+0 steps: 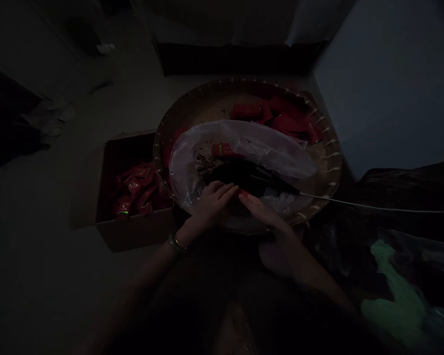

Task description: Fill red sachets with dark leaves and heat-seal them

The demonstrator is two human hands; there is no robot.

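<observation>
The view is very dark. My left hand [215,202] and my right hand [261,209] meet at the near side of a round woven bamboo tray [333,170]. Between their fingertips shows the red of a small packet [244,192]; both hands are closed on it, though the fingers cover most of it. Just beyond lies a black device [262,173] with a pale cord [362,204], its exact kind not clear. A clear plastic bag [259,138] spreads open in the tray, with dark loose leaf-like bits [203,165] and another red packet [222,150] in it.
More red packets [284,118] lie at the tray's far right. To the left stands a cardboard box [133,231] with several red packets [136,187] inside. A pale wall [392,88] rises at right, above plastic bags and a light green thing [395,301].
</observation>
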